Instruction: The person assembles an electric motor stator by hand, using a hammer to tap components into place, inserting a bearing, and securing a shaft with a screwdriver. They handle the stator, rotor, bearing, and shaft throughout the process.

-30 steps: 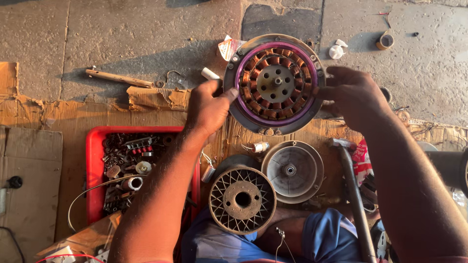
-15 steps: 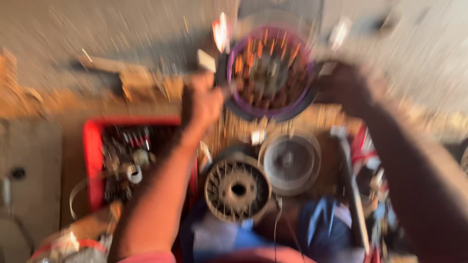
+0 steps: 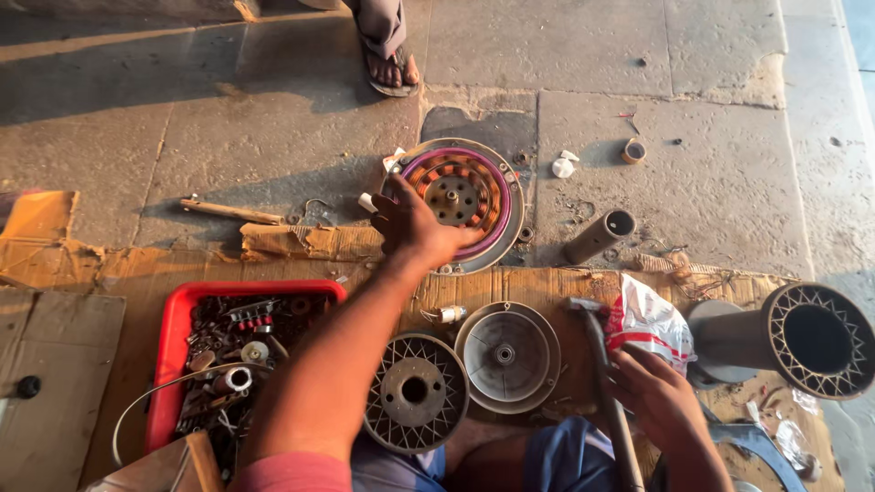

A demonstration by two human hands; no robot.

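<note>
- Stone paving runs across the upper half of the frame, with flattened cardboard spread over the lower half.
- At the bottom centre lie a dark mesh-rimmed hub and, just right of it, a pale dished cover.
- At lower right the right hand has left the motor it steadied a second ago; its grip is now closing round the handle of a hammer, beside a white and red plastic bag.
- At lower left a red tray holds small metal parts.
- At the right edge a large grey tube with a mesh mouth lies on its side.
- Mid-frame, the left hand rests alone on the fan motor, fingers spread and not clasping it; the motor lies flat on the paving, copper windings up, just above centre, no longer raised between both hands as before.
- A grey pipe lies to the motor's right.
- At the top of the frame a sandalled foot of another person has come into view.
</note>
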